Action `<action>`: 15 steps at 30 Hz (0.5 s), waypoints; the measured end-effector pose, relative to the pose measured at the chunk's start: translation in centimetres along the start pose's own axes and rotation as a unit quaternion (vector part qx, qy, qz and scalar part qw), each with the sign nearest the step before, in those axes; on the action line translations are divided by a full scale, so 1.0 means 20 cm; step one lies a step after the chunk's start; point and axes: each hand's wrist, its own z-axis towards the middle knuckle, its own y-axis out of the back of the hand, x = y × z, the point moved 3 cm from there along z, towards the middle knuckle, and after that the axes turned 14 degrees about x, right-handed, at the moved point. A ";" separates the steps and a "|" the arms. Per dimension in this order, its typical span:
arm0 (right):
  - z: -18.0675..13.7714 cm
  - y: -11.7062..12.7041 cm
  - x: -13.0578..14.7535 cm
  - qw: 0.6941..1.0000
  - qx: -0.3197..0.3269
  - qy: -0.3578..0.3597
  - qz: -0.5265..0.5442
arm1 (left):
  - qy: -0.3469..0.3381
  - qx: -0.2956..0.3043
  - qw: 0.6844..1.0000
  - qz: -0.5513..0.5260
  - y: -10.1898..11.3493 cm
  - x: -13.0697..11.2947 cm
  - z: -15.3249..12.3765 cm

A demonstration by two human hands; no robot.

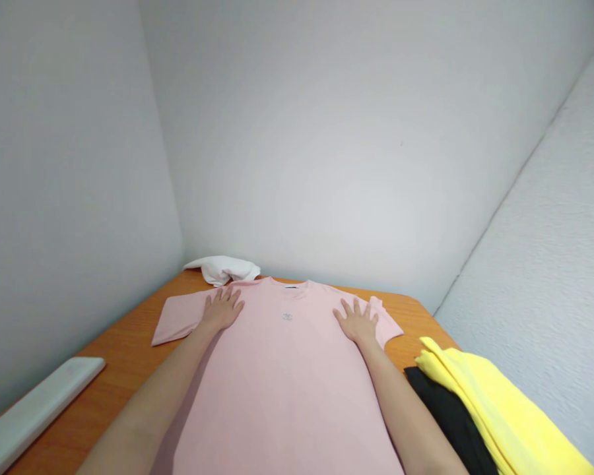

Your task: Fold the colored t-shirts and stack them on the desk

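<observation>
A pink T-shirt (pixel 287 376) lies spread on the wooden table, its neckline toward the wall and a small emblem on the chest. My left hand (pixel 222 309) rests flat on it near the left shoulder, fingers spread. On the opposite shoulder, my right hand (pixel 357 322) is also laid flat with its fingers apart. The left sleeve is stretched out sideways, while the right sleeve looks a little bunched at its upper edge. The shirt's lower part runs out of view at the bottom.
A crumpled white cloth (pixel 225 269) sits at the table's back left. Folded yellow fabric (pixel 490 389) lies over black fabric (pixel 448 409) at the right. A long white device (pixel 39 402) is on the wooden table (pixel 116 359) at the left. Walls border the table.
</observation>
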 end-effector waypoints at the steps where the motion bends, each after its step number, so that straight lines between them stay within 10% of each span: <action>1: -0.01 0.02 0.00 1.000 0.008 0.007 0.009 | -0.006 -0.008 1.000 0.004 0.04 -0.03 -0.02; 8: -0.01 0.41 -0.18 0.999 0.024 0.017 0.037 | -0.143 -0.090 0.985 0.022 0.23 -0.65 -0.55; 12: 0.03 0.61 -0.40 0.999 0.023 -0.016 0.038 | -0.384 -0.032 0.922 -0.041 0.01 -1.21 -1.28; 15: 0.01 0.59 -0.50 0.997 0.040 -0.048 0.045 | -0.441 0.063 0.893 -0.059 -0.25 -1.47 -1.75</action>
